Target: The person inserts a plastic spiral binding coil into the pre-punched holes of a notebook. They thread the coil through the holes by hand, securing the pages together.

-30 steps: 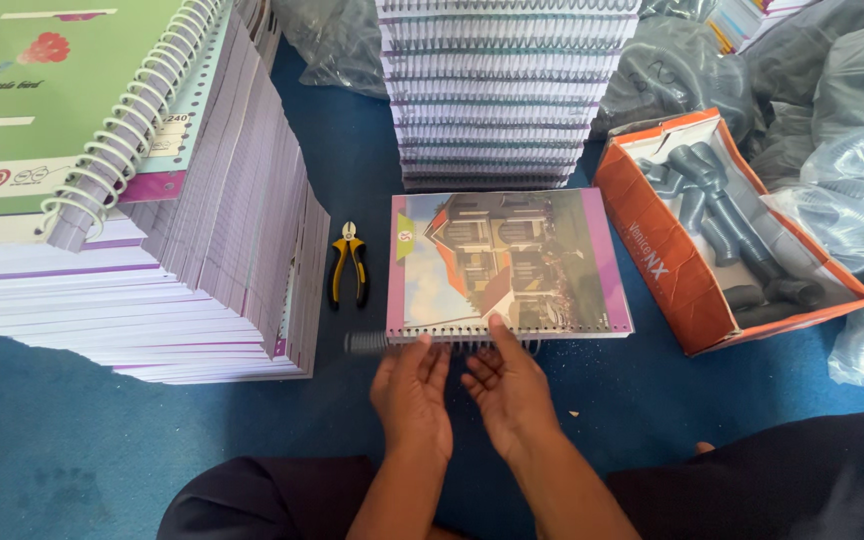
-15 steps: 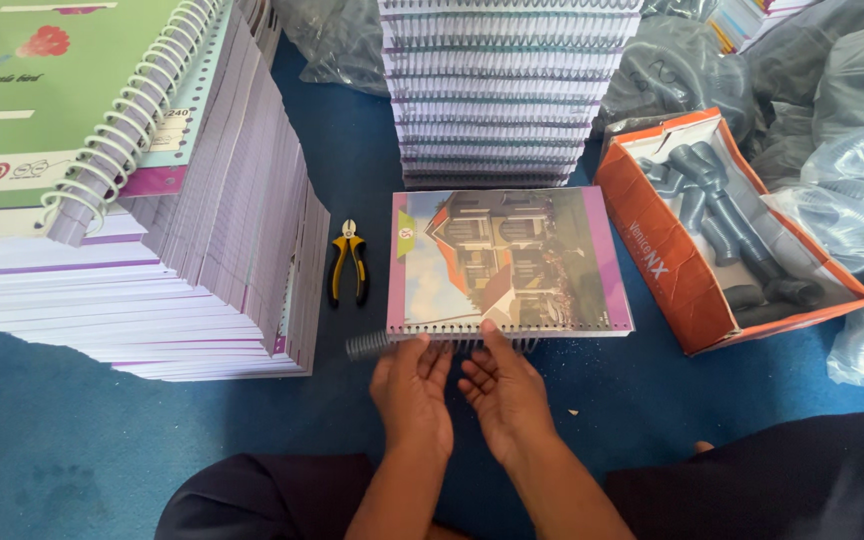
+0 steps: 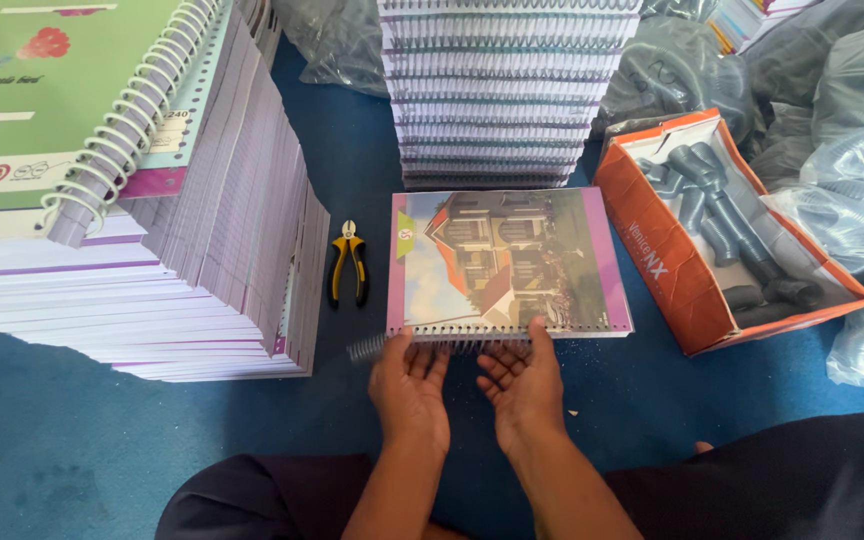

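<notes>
head view: at frame centre lies a purple-edged notebook with a house-picture cover (image 3: 507,262), a grey wire spiral coil (image 3: 372,347) along its near edge. left hand (image 3: 410,385) and right hand (image 3: 522,382) roll it with spread fingers. light and springy, i'd judge; best handled along its length.

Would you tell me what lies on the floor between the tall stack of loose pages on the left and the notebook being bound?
In the head view, yellow-and-black pliers lie on the blue floor between the page stack and the notebook; nothing else lies there.
</notes>
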